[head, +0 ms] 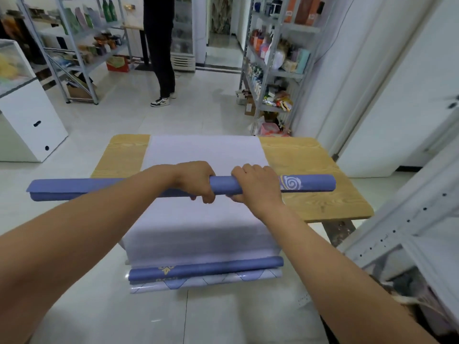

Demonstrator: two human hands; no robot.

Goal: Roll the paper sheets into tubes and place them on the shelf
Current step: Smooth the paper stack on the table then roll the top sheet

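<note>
A long blue paper tube (74,189) with a white swirl print near its right end is held level above the wooden table (310,170). My left hand (196,181) grips it near the middle, fingers curled round it. My right hand (255,184) grips it just to the right. A pale sheet (203,232) lies flat over the table, white side up, and hangs off the near edge, where its end is curled into a blue roll (206,270). Under that roll a second pale curled sheet (206,281) shows.
A white metal shelf frame (397,232) stands close at my right. Stocked grey shelving (273,58) stands behind the table at the right, more shelving (74,45) at the far left. A person in dark trousers (161,58) stands on the tiled floor beyond. A white cabinet (27,120) is at left.
</note>
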